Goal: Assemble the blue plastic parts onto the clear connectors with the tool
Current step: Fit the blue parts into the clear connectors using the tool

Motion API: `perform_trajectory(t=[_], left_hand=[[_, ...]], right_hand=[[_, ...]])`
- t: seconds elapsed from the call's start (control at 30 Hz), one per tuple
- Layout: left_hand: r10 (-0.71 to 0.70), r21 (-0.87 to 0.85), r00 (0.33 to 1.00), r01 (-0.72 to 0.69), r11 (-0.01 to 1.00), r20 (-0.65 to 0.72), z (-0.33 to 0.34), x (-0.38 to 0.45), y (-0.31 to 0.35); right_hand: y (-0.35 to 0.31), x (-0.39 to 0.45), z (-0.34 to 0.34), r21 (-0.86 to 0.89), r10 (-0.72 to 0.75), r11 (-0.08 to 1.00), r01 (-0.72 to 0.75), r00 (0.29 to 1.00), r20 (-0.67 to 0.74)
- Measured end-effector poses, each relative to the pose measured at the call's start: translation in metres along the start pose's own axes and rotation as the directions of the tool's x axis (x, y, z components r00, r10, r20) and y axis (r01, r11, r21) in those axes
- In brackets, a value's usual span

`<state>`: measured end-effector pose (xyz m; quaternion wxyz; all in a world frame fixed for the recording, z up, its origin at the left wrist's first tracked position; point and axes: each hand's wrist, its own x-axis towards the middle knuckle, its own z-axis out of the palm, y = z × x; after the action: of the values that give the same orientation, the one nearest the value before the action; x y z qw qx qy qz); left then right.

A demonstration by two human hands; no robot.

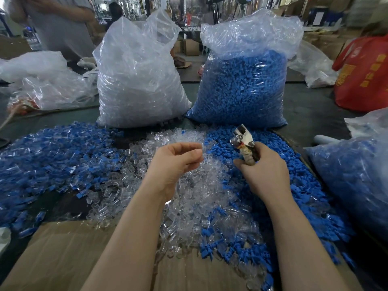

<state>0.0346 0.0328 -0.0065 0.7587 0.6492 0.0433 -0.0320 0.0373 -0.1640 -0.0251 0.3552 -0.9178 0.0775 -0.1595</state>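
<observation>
Loose clear connectors (168, 185) lie heaped in the middle of the table, with loose blue plastic parts (262, 206) piled to their right. My left hand (176, 162) hovers over the clear heap, fingers curled toward the thumb; whether a clear piece sits between the fingertips is hard to tell against the pile. My right hand (262, 171) grips the wrapped handles of the metal plier-like tool (243, 139), whose shiny head points up and away over the blue parts.
A mixed blue-and-clear pile (52, 156) spreads to the left. Two tall bags stand behind: clear connectors (138, 80) and blue parts (241, 87). Another bag of blue pieces (352, 175) sits right, flattened cardboard (63, 255) lies at the front edge, and a person (63, 24) stands far left.
</observation>
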Motion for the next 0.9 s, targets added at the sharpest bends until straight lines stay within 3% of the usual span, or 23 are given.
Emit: perform_trajectory(t=[0.13,0.37,0.5,0.67,0.9], left_hand=[[-0.022,-0.071,1.000,0.023,0.997,0.012,0.000,-0.001,0.002],[-0.036,-0.093,0.999,0.039,0.995,0.031,0.000,-0.002,0.002],[-0.040,-0.123,0.998,0.045,0.991,0.042,0.000,-0.002,0.002],[-0.046,-0.182,0.996,0.058,0.982,0.072,0.002,-0.003,0.002],[-0.025,-0.192,0.991,0.051,0.980,0.135,0.004,-0.004,0.003]], right_hand=[[-0.003,0.000,-0.002,0.208,0.001,0.978,-0.018,0.997,0.080],[-0.003,0.000,-0.001,0.247,-0.041,0.969,0.013,0.993,0.110],[-0.004,0.000,-0.001,0.360,-0.050,0.933,0.016,0.995,0.085],[-0.014,-0.007,-0.003,0.511,-0.155,0.852,0.111,0.987,0.045],[-0.029,-0.016,0.002,0.569,-0.265,0.802,0.180,0.962,0.070]])
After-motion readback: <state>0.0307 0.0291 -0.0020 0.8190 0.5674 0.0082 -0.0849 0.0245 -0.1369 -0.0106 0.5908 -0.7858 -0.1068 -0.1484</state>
